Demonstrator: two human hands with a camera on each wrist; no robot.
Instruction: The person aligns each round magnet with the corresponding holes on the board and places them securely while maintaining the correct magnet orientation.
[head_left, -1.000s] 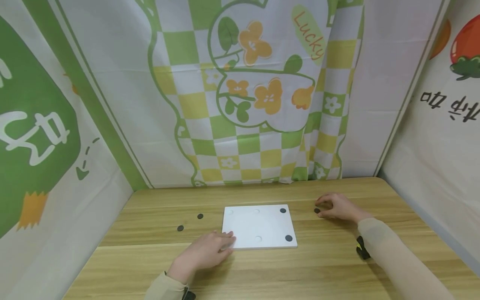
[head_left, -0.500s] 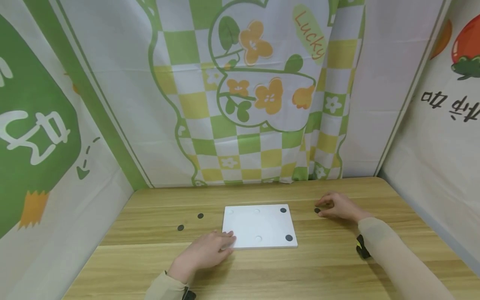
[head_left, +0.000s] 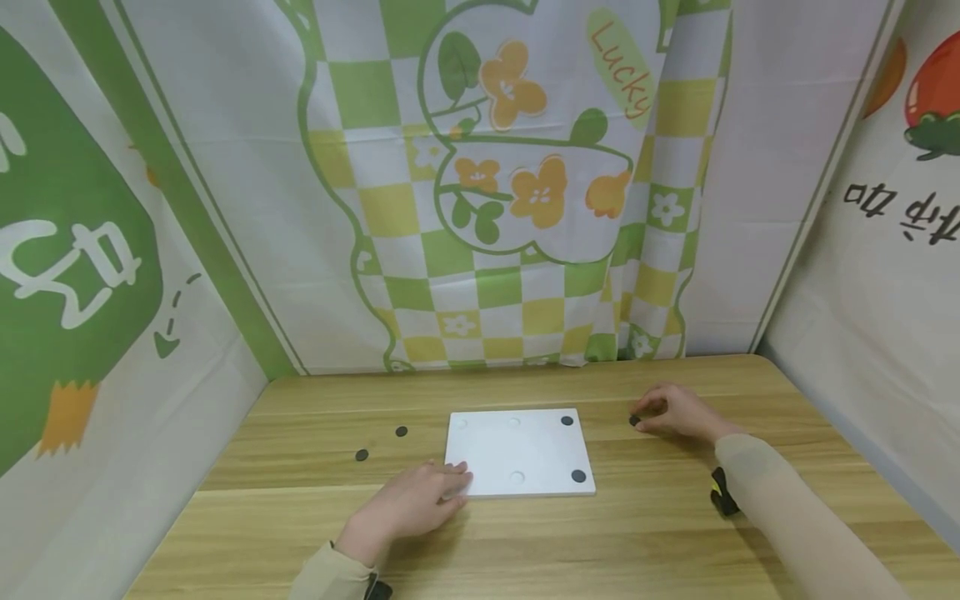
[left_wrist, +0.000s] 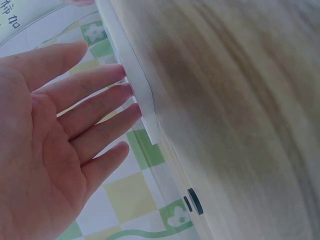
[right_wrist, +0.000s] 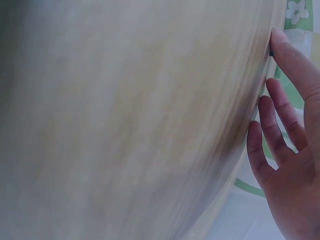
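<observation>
A white rectangular board with shallow round recesses lies on the wooden table. Two black discs, one at the far right corner and one at the near right corner, sit on it. My left hand rests its fingertips on the board's near left corner; the left wrist view shows these fingers extended at the board's edge. To the right of the board, my right hand pinches a small black disc between thumb and index finger, low over the table. Its other fingers are spread in the right wrist view.
Two more black discs, a farther one and a nearer one, lie on the table left of the board. A printed curtain hangs along the table's back edge, with fabric walls on both sides.
My right index finger has come down onto the black disc, closing the gap to the thumb. The left hand and the board have stayed in place.
</observation>
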